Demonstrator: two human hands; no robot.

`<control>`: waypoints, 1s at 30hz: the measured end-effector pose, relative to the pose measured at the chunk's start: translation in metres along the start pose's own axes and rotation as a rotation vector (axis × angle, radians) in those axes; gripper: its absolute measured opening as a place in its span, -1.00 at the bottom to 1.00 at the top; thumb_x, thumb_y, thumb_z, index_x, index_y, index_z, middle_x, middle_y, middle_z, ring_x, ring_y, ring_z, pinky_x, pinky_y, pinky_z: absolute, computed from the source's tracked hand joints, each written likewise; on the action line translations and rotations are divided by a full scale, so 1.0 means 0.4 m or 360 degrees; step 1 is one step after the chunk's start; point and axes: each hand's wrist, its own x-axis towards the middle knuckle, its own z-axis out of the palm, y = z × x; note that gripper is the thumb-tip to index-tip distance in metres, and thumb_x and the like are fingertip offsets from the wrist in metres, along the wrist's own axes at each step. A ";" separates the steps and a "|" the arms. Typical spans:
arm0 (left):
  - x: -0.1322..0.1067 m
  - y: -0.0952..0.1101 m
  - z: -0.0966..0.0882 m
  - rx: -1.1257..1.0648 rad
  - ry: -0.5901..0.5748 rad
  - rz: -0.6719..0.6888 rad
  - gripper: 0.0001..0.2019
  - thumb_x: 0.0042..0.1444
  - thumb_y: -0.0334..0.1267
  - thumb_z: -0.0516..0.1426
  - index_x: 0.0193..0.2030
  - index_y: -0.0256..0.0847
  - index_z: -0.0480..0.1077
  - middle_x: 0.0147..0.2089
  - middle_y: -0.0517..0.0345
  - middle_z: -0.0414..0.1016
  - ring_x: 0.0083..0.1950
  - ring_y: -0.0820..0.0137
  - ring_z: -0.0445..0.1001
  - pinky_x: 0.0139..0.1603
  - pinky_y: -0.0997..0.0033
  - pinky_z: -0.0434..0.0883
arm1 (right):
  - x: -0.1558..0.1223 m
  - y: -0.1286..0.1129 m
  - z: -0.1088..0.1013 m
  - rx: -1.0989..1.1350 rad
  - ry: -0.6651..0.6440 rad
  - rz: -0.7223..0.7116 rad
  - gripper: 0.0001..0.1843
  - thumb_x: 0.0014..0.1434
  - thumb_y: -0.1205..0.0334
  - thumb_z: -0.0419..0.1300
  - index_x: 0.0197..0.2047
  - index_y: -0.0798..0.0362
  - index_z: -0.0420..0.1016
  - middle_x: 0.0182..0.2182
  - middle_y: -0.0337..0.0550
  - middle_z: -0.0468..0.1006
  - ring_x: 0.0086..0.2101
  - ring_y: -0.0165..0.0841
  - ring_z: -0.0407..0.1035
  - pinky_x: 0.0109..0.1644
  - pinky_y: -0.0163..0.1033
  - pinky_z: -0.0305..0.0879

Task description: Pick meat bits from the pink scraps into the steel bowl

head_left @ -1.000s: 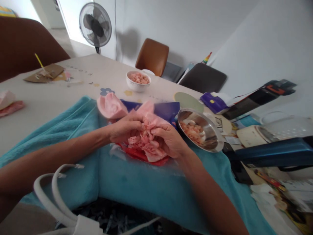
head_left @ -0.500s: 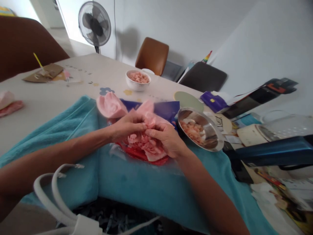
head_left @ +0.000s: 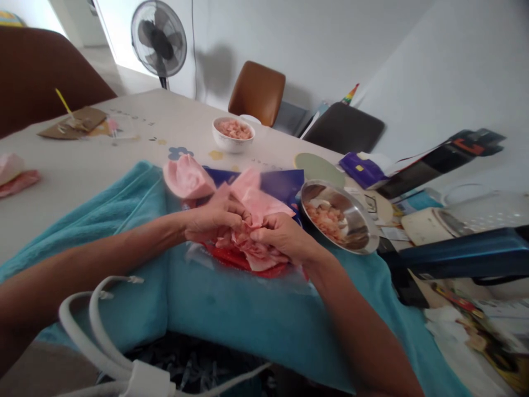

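My left hand [head_left: 217,219] and my right hand [head_left: 285,234] meet over a pink heap, fingertips pinched on a piece of pink pomelo [head_left: 253,223]. The fingers partly hide the piece. Crumpled pink membrane scraps [head_left: 264,256] lie below the hands on red and clear plastic [head_left: 225,255]. Just behind the hands are thick pink peel pieces, one curved [head_left: 188,177] and one pointed [head_left: 258,197]. A tilted steel bowl [head_left: 363,223] with loose pomelo pulp [head_left: 326,220] stands to the right of my right hand.
A teal towel [head_left: 248,314] covers the table's front edge. Farther back stands a white bowl [head_left: 233,144] of pulp. More peel [head_left: 16,175] lies far left. Bottles and clutter line the right side, including a dark blue cylinder [head_left: 467,255]. White cables [head_left: 97,331] hang in front.
Both hands have shifted slightly, and my right hand has moved a little to the right. The fingertips are a bit farther apart, with pink material showing between them.
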 end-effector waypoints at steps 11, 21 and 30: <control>-0.002 0.035 -0.035 -0.0112 0.0180 0.0240 -0.87 -0.16 -0.46 0.22 -0.43 -0.29 0.36 -0.63 0.18 0.41 -0.73 0.54 0.30 -0.78 0.64 0.20 | -0.013 -0.014 -0.043 0.0327 -0.0108 0.0026 -0.84 0.00 0.21 0.30 -0.48 0.13 0.48 -0.68 -0.38 0.35 -0.74 -0.62 0.04 -0.81 -0.54 -0.14; 0.011 0.012 -0.039 -0.0295 0.0200 0.0364 -0.80 -0.17 -0.50 0.24 -0.33 -0.33 0.41 -0.52 0.25 0.44 -0.58 0.54 0.42 -0.58 0.59 0.42 | -0.070 -0.063 -0.150 -0.0241 0.1081 -0.0421 -0.83 0.01 0.13 0.28 -0.42 0.06 0.46 -0.63 -0.33 0.34 -0.67 -0.54 0.13 -0.67 -0.41 0.00; 0.012 0.005 -0.041 -0.0305 0.0207 0.0432 -0.75 -0.17 -0.50 0.28 -0.29 -0.31 0.42 -0.46 0.27 0.44 -0.45 0.53 0.47 -0.43 0.55 0.42 | -0.115 -0.046 -0.321 -0.1779 0.1734 0.0256 -0.71 0.10 0.06 0.12 -0.56 -0.02 0.51 -0.52 -0.01 0.51 -0.37 -0.10 0.41 -0.27 -0.05 0.21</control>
